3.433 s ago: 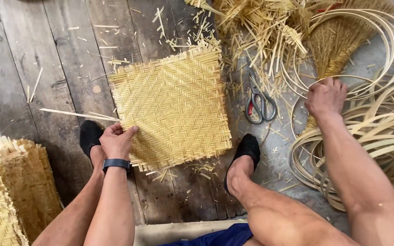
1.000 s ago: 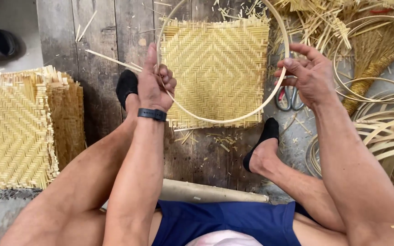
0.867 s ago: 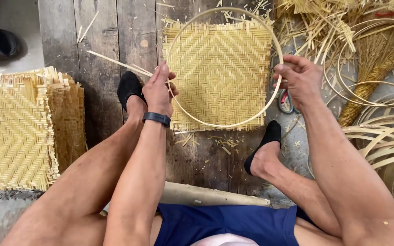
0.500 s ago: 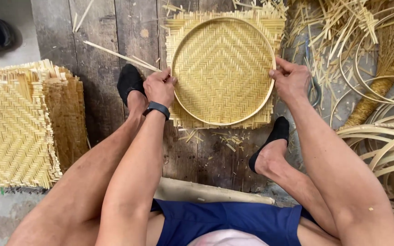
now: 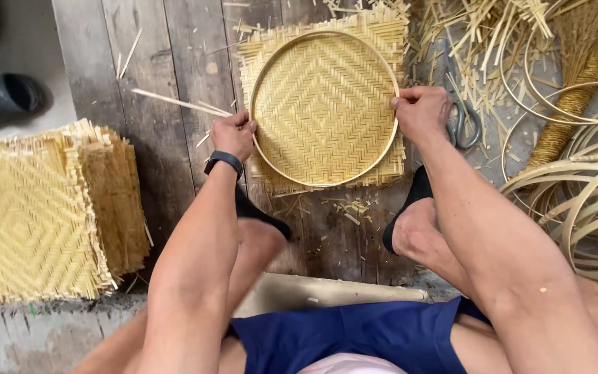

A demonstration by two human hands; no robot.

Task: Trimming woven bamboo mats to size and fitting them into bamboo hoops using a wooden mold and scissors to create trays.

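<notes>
A square woven bamboo mat (image 5: 382,21) lies on the plank floor between my feet. A thin round bamboo hoop (image 5: 321,32) lies flat on top of it, framing the mat's middle. My left hand (image 5: 232,136) grips the hoop's left edge; a dark band is on that wrist. My right hand (image 5: 420,113) grips the hoop's right edge. Both hands press the ring down onto the weave.
A tall stack of woven mats (image 5: 43,215) stands at the left. Scissors (image 5: 459,121) lie right of my right hand. Coiled bamboo hoops (image 5: 576,201) and loose strips (image 5: 493,41) fill the right side. A dark shoe (image 5: 5,100) sits far left. A thin stick (image 5: 174,102) lies near my left hand.
The hoop was held up in the air by both hands; it has come down flat onto the mat, and both hands now grip its opposite edges.
</notes>
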